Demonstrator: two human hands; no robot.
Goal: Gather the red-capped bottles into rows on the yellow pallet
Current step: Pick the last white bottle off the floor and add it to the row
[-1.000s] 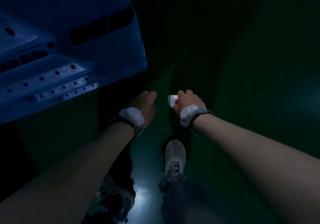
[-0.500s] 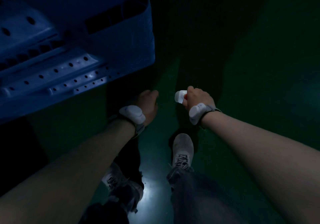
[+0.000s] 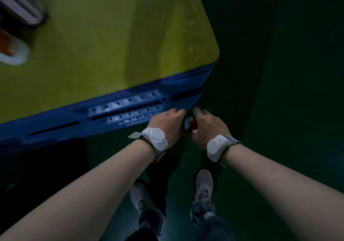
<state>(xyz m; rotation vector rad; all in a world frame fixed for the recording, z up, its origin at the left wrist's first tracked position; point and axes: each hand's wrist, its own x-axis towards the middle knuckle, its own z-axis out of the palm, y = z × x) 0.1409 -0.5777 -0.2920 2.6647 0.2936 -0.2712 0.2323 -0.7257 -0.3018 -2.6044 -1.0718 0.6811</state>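
Yellow pallet (image 3: 111, 35) lies mostly bare: one blurred bottle (image 3: 13, 52) at its far left edge. The right hand (image 3: 206, 127) grips a red-capped bottle (image 3: 191, 125) just off the pallet's near corner; the left hand (image 3: 165, 123) looks empty, fingers curled. Most gathering seems left.

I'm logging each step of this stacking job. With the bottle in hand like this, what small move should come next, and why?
Probably lift the right hand up and forward over the yellow pallet: it grips a red-capped bottle below the pallet's blue edge, beside the left hand, nothing yet set down.
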